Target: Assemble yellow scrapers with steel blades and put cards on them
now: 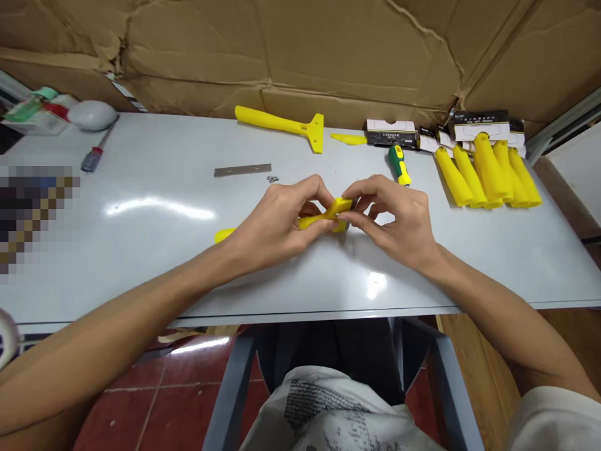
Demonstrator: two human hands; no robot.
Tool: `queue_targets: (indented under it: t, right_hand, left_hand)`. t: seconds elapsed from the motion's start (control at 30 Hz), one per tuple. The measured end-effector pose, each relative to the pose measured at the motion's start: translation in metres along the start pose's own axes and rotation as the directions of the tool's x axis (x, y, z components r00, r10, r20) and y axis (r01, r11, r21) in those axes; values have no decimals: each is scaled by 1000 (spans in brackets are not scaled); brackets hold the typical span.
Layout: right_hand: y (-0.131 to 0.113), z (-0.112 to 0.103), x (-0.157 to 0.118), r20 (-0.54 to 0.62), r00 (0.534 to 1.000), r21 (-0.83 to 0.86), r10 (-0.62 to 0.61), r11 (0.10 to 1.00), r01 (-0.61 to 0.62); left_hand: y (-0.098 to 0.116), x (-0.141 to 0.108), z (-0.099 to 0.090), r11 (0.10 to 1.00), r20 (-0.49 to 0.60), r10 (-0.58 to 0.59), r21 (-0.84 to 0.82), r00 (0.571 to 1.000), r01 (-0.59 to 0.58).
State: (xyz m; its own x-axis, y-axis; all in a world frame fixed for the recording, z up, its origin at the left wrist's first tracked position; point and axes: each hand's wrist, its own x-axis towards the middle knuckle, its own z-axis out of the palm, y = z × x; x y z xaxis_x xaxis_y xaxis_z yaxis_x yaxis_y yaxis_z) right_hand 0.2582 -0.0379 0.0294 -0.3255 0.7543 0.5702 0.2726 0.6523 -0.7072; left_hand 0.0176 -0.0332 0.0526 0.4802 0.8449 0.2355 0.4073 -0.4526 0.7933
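Above the front half of the table, my left hand (282, 219) is closed around the neck of a yellow scraper (339, 205), whose handle end shows to the left below my wrist. My right hand (392, 216) pinches the scraper's head, thumb and fingertips pressed at its right end. A dark blade edge shows along that end, partly hidden by the fingers. What lies under the right thumb tip is too small to make out. Behind my left hand lie a loose flat metal blade (243, 170) and several small screws (272, 179).
Another yellow scraper (282, 124) lies at the back. A green-and-yellow screwdriver (399, 165) is beyond my right hand. Several yellow scrapers (491, 169) with black-and-white sleeves are piled at right. A boxed scraper (390, 133) lies beside them. Another screwdriver (94, 156) is at far left.
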Motion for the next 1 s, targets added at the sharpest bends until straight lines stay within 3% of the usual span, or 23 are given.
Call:
queue_targets:
  t: [0.27, 0.43, 0.7, 0.83, 1.0]
  right_hand:
    - [-1, -6, 5, 4, 995, 48, 104, 993, -104]
    - [2, -6, 6, 14, 994, 40, 110, 993, -110]
    - [11, -15, 9, 150, 971, 255, 188, 941, -221]
    - [19, -21, 12, 241, 951, 192, 192, 951, -241]
    - [19, -12, 14, 195, 970, 111, 143, 980, -167]
  left_hand:
    - [-7, -5, 16, 995, -129, 57, 84, 990, -46]
    - [-8, -2, 16, 999, -105, 22, 44, 994, -18]
    - [-16, 1, 13, 993, -119, 69, 102, 991, -57]
    - [-19, 3, 13, 986, -155, 126, 124, 980, -107]
    - [-23, 5, 12, 982, -168, 157, 135, 973, -135]
